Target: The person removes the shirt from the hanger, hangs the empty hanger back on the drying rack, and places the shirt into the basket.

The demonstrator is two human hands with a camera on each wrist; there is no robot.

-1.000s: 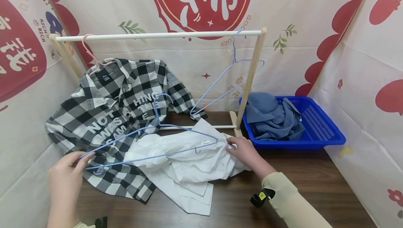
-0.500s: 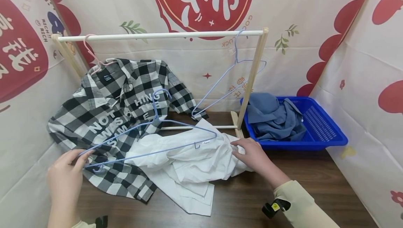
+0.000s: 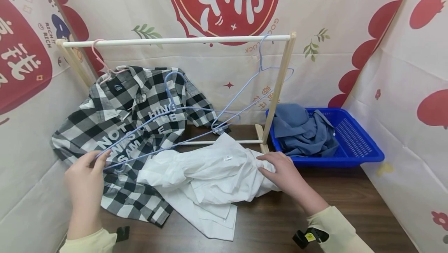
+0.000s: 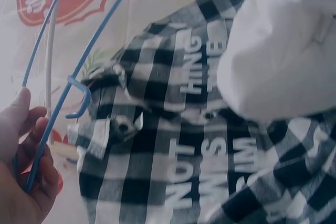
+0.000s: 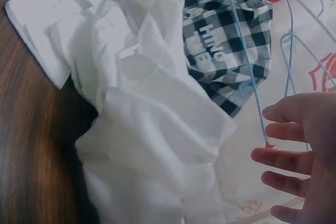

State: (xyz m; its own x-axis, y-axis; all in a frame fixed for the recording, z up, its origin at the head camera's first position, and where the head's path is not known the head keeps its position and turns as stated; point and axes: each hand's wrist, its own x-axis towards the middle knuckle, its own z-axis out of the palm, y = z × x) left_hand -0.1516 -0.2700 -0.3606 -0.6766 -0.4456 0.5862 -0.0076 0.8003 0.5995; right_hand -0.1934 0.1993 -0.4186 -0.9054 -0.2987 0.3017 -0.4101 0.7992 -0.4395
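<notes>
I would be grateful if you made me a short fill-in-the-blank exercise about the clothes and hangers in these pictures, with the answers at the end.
1. The left hand holds a hanger coloured ____.
2. The checked shirt is on a second hanger coloured ____.
3. The crumpled garment by the right hand is coloured ____.
4. In the head view, the basket stands to the ____ of the clothes rack.

Missing words: blue; pink; white; right.

A hanger (image 3: 172,107) is blue, a garment (image 3: 213,177) white, a shirt (image 3: 127,99) black-and-white checked.
</notes>
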